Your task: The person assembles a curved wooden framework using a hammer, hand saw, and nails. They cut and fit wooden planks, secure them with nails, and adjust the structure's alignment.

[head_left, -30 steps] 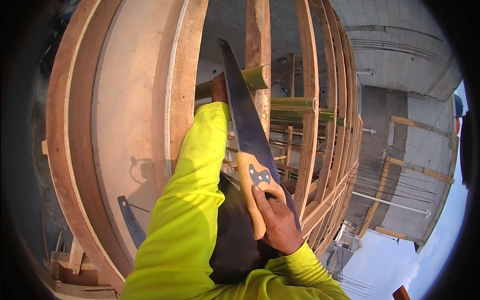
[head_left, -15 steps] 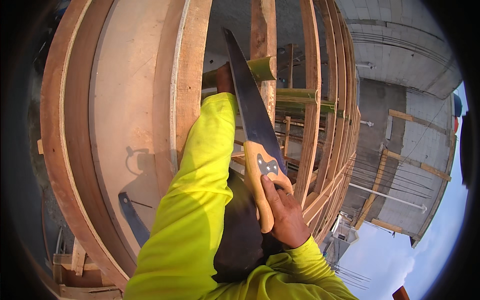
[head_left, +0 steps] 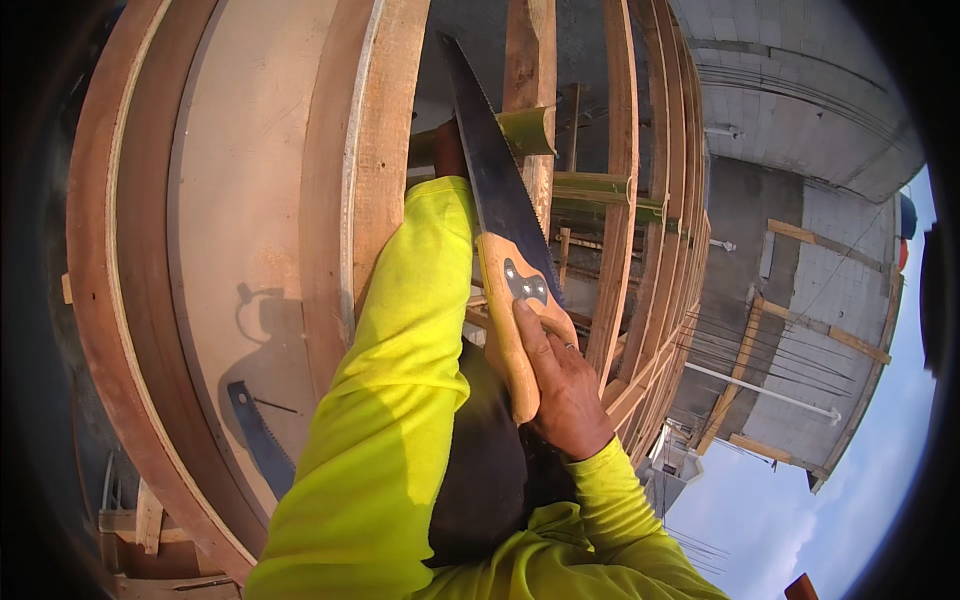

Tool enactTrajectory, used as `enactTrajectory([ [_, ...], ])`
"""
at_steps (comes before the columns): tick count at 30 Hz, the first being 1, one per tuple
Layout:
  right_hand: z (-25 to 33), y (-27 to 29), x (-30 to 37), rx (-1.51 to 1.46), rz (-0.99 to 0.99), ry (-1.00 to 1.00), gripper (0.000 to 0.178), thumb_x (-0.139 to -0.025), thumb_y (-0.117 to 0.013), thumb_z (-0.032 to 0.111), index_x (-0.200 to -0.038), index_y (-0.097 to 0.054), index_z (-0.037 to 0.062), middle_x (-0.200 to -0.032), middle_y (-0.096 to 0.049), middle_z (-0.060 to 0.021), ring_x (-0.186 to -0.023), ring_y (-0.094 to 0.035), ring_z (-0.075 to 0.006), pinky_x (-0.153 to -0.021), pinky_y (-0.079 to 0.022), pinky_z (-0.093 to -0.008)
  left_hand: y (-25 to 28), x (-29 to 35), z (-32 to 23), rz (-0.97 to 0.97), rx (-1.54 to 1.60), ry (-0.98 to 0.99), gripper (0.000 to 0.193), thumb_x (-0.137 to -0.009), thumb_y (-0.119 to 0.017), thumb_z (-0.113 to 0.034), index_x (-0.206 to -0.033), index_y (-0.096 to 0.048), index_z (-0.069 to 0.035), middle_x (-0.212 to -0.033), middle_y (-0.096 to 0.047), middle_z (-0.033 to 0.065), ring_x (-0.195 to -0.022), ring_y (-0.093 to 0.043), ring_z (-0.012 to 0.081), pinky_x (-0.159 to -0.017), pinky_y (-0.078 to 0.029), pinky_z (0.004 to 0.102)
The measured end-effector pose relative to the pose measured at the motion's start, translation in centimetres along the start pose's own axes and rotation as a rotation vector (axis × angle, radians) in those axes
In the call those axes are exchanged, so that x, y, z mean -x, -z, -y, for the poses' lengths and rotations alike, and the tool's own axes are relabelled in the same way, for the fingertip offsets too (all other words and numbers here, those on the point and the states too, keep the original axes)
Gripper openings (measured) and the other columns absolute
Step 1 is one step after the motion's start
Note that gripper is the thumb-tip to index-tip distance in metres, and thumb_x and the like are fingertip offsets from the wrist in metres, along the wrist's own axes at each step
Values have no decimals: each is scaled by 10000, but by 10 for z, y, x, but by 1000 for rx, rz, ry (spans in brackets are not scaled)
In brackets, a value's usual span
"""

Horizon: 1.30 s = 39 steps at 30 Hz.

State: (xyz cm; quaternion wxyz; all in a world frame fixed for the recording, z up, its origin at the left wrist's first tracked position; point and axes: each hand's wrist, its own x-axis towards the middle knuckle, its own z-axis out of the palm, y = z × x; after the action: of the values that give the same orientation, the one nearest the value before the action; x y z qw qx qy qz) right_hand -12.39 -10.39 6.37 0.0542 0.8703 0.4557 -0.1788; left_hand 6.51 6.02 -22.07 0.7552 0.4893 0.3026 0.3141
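Observation:
My right hand (head_left: 570,392) is closed round the wooden handle (head_left: 510,350) of a hand saw, index finger laid along its side. The saw's dark blade (head_left: 490,150) points up and away, tip at the far end, teeth close to an upright timber. My left arm, in a yellow sleeve, reaches forward on the blade's left side. Only part of my left hand (head_left: 448,150) shows, beside a split green bamboo length (head_left: 530,131); its fingers are hidden. The bamboo lies across behind the blade and over the timber (head_left: 530,60).
Another saw blade (head_left: 262,440) rests on the plywood panel (head_left: 245,150) at left, partly covered by my sleeve, near a thin dark rod (head_left: 275,405). Several timber studs (head_left: 622,150) run along the right, with more bamboo (head_left: 590,188) between them. A grey block wall (head_left: 830,260) stands beyond.
My right hand has pushed the saw forward and up, with its handle further from me. My left hand stays by the bamboo. The whole view has shifted slightly.

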Motion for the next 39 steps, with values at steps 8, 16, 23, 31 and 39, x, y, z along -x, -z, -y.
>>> enactTrajectory([
  [8,0,-4,-25,0,-19,-10,895,-694,-719,23,-1516,-371,94,-836,-551,-139,-772,-593,-345,-719,-501,-419,1,4,1,-14,-12,0,241,-912,-557,-171,-935,-672,39,-849,-690,249,-778,-694,305,-679,-509,415],
  [16,-5,-6,-45,-41,-73,23,913,-693,-748,51,-1519,-362,108,-894,-588,-157,-817,-620,-368,-751,-520,-434,-4,2,0,-1,-11,-8,240,-909,-561,-171,-936,-675,38,-848,-688,253,-784,-694,324,-678,-511,418],
  [23,-12,-9,-43,1,-78,44,956,-675,-753,47,-1530,-331,116,-959,-612,-181,-916,-638,-375,-790,-521,-444,-7,3,3,-39,-14,-21,238,-906,-566,-171,-937,-678,37,-847,-687,256,-789,-694,340,-678,-512,422],
  [31,-15,-11,-43,-5,-75,22,971,-656,-761,51,-1526,-332,101,-1041,-633,-196,-909,-636,-383,-797,-524,-433,-10,9,7,-71,-22,-18,237,-903,-570,-171,-938,-681,36,-846,-685,259,-795,-693,359,-678,-513,425],
  [39,-11,-9,-33,15,-50,-4,984,-662,-748,42,-1537,-302,107,-1029,-625,-198,-926,-630,-391,-810,-521,-440,-10,16,6,-78,-33,-7,236,-899,-575,-171,-939,-684,34,-845,-683,263,-801,-693,378,-677,-514,429],
])
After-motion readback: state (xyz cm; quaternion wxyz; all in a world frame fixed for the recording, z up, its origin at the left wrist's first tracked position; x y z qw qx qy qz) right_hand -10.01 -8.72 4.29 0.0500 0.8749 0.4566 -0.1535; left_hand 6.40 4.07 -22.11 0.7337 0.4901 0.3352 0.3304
